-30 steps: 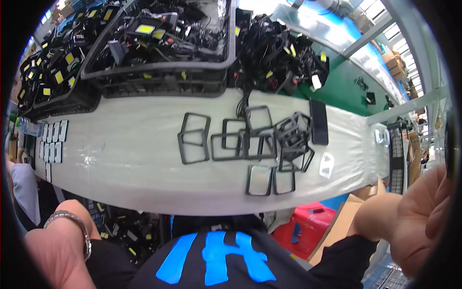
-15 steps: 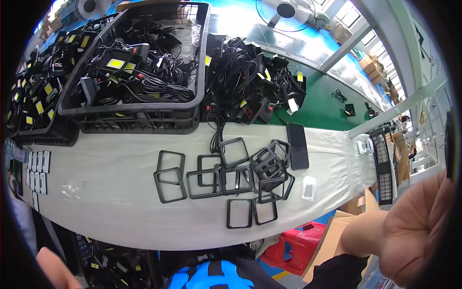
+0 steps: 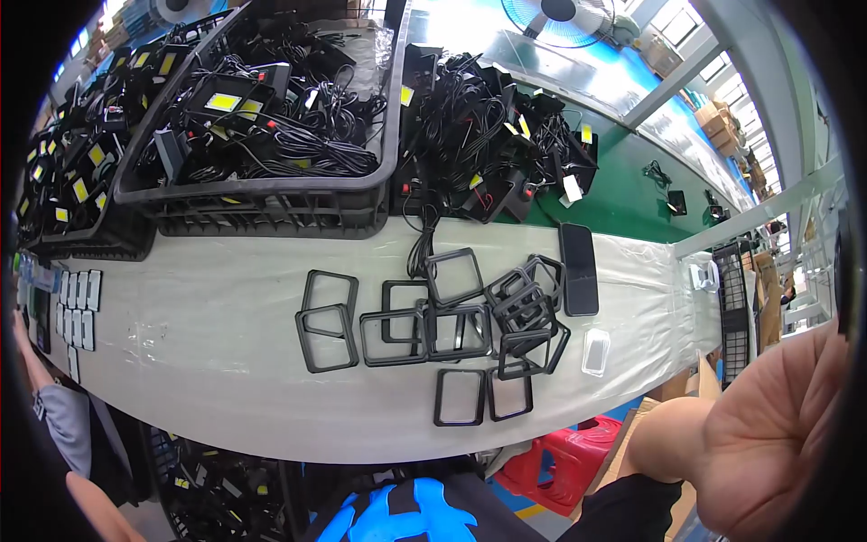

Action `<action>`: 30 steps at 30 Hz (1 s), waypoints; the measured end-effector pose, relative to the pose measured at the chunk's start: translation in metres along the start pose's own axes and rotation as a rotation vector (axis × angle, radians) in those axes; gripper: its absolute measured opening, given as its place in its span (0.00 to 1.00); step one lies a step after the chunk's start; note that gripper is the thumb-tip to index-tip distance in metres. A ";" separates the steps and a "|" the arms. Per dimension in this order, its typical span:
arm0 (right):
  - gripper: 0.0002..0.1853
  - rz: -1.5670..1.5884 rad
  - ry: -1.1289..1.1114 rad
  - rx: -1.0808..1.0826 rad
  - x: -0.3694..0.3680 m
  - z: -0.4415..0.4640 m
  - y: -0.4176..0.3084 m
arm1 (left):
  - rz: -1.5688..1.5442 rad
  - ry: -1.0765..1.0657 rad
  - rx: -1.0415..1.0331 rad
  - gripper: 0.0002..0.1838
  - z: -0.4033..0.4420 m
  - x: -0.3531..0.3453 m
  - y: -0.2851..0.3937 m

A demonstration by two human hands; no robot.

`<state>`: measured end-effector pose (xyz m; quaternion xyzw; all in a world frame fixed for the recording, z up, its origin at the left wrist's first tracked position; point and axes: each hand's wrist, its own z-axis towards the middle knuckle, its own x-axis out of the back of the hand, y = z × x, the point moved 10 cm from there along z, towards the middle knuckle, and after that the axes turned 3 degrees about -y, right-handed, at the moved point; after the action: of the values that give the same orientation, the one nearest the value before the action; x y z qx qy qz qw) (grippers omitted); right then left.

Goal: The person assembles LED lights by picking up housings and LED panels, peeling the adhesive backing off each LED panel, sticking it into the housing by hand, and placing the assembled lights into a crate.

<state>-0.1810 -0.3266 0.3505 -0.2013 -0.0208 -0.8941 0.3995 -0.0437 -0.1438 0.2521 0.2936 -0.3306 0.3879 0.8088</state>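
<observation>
At the right edge, my right hand [image 3: 768, 443] is raised close to the camera with the palm side showing. Its fingers run out of sight into the dark rim, so their pose is hidden. Only a blurred piece of my left hand [image 3: 97, 510] shows at the lower left, its fingers out of view. Neither hand visibly touches anything on the table. Between them, several black rectangular frames [image 3: 395, 361] lie loose and overlapping on the pale table cover [image 3: 226, 379]. A dark phone-like slab [image 3: 579, 271] lies right of the frames, above a small clear-white rectangular piece [image 3: 596, 352].
A black crate [image 3: 271, 206] of cabled lamp units stands at the back left, beside another full crate [image 3: 90, 242]. A heap of black cabled units [image 3: 488, 135] lies on the green surface. Small rectangular pieces [image 3: 83, 291] sit far left, near another person's sleeve [image 3: 68, 425]. A red stool [image 3: 569, 465] stands below.
The view has shifted slightly, moving the table's contents right and a little up in the picture. More of the other person's arm shows at the left. My right hand stays raised.
</observation>
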 end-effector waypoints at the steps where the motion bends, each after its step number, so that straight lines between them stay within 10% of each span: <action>1: 0.20 0.004 0.001 -0.004 -0.001 0.002 0.003 | 0.006 -0.001 0.004 0.25 0.000 0.002 -0.002; 23: 0.16 0.097 0.020 -0.185 -0.051 0.022 0.059 | 0.088 0.027 0.095 0.24 -0.011 0.032 -0.005; 30: 0.14 -0.048 -0.332 -1.080 -0.132 -0.138 0.220 | 0.127 0.048 0.112 0.24 -0.019 0.037 -0.004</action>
<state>0.0098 -0.4100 0.1467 -0.5145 0.3726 -0.7430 0.2109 -0.0173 -0.1165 0.2677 0.3074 -0.3069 0.4632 0.7725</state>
